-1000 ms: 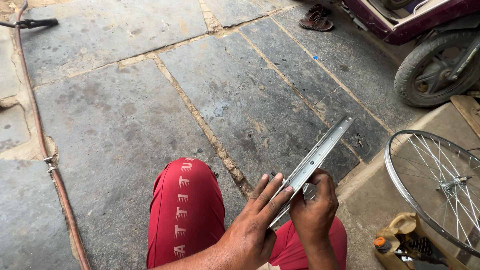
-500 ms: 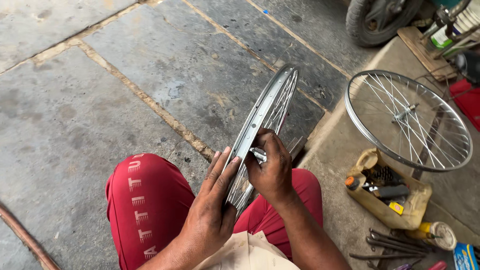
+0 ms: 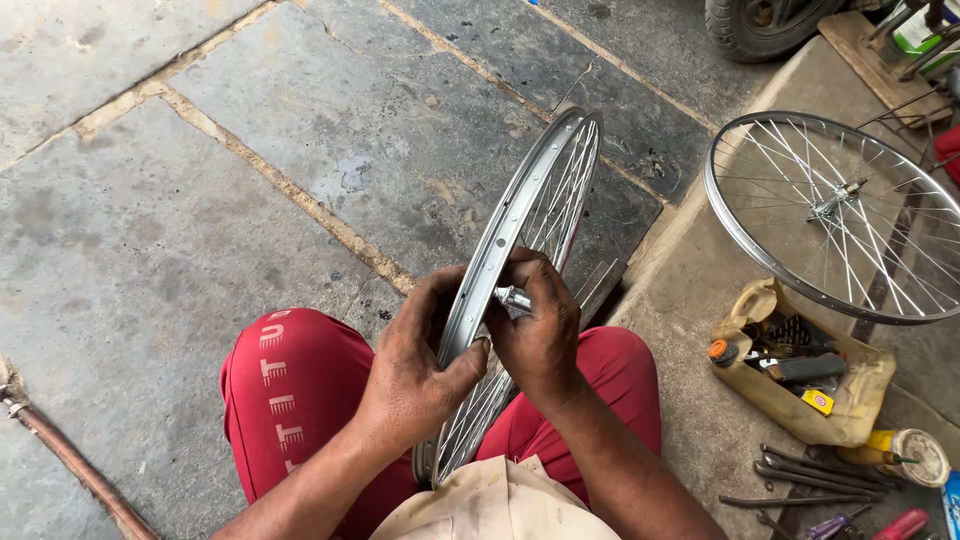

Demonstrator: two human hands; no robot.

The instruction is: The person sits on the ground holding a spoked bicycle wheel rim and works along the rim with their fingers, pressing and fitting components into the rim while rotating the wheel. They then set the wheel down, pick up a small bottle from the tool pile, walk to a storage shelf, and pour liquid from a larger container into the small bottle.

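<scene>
1. Two bare hands work on a spoked bicycle wheel rim, which stands on edge between the person's red-trousered knees and leans away over the stone paving.
2. Left hand is clenched around the rim's near side, thumb pressed across the metal band.
3. Right hand is closed on a small silvery tool or fitting held against the rim's inner edge; what exactly it is cannot be told.
4. Second spoked wheel lies flat on the raised concrete step to the right, well apart from the hands.
5. Cut-open yellow plastic container of small parts sits near that wheel, with several dark wrenches lying just beside it.
6. Scooter tyre shows at the top edge.
</scene>
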